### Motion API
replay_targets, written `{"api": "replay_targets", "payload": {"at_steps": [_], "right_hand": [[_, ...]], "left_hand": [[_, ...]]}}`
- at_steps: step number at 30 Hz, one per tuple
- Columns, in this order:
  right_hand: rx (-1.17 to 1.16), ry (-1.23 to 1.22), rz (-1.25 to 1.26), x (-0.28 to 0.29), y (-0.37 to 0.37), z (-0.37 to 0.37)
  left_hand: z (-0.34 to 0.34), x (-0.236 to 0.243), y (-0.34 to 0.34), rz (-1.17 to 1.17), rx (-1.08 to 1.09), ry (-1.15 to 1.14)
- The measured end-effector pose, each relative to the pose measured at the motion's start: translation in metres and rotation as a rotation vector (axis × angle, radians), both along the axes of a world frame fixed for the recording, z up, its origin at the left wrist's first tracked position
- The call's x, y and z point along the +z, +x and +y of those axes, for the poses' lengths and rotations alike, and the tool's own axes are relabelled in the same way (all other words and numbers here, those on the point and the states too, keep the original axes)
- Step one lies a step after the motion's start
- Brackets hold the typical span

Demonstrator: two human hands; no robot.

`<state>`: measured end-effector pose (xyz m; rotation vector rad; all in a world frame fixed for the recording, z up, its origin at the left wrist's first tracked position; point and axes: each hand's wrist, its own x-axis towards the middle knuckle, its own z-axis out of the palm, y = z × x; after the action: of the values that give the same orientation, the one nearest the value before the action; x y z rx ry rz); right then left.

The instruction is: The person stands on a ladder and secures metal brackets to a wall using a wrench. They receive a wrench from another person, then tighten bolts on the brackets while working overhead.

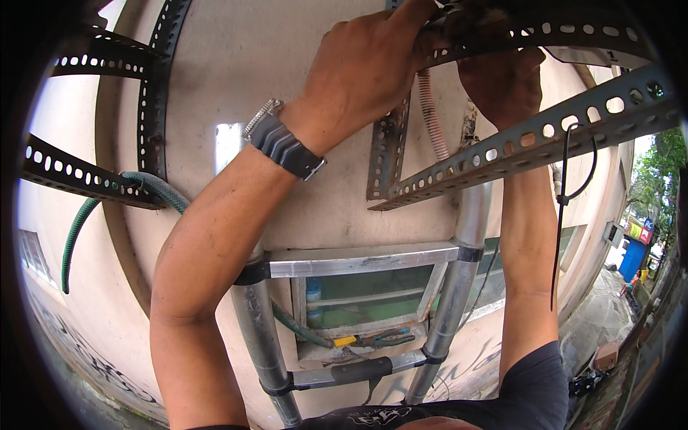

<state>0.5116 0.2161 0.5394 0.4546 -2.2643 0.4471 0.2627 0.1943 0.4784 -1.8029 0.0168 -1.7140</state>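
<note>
My left hand (364, 68), with a watch (283, 147) on its wrist, reaches up to a dark, cluttered spot at the top. Its fingers are closed there around something too dark to make out. Beyond the upper perforated steel angle bar (566, 30), my right hand (504, 86) is raised with its fingers curled; the bar hides part of it. The right forearm passes behind the lower perforated angle bar (530, 140). Between the hands hangs a ribbed, pale reddish flexible tube (431, 118). A black cable tie (564, 198) is looped through the lower bar, its tail dangling by my right forearm.
A metal ladder (358, 264) stands below me against the beige wall (236, 64). Pliers (387, 339) lie on the window ledge beneath it. More perforated brackets (86, 175) jut out at left, with a green hose (72, 244) over one. Trees (670, 165) and a street show at right.
</note>
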Motion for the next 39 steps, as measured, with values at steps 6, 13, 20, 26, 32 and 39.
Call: {"api": "replay_targets", "payload": {"at_steps": [6,13,20,26,32,39], "right_hand": [[-0.062,-0.008,0.226,-0.016,-0.013,-0.016],[-0.075,-0.006,0.323,-0.021,-0.023,-0.012],[-0.068,-0.002,0.376,-0.024,-0.032,-0.013],[-0.056,0.017,0.404,-0.025,-0.031,-0.012],[-0.047,0.035,0.426,-0.024,-0.035,-0.012],[-0.037,0.061,0.45,-0.023,-0.046,-0.015]], "left_hand": [[-0.013,0.008,0.0,-0.031,0.14,0.145],[-0.009,0.017,-0.007,0.046,0.26,0.153],[-0.024,0.022,-0.006,0.112,0.387,0.064],[-0.027,0.021,-0.007,0.143,0.299,-0.054],[-0.026,0.029,-0.01,0.185,0.122,0.152],[-0.013,0.031,-0.009,0.158,0.108,0.115]]}}
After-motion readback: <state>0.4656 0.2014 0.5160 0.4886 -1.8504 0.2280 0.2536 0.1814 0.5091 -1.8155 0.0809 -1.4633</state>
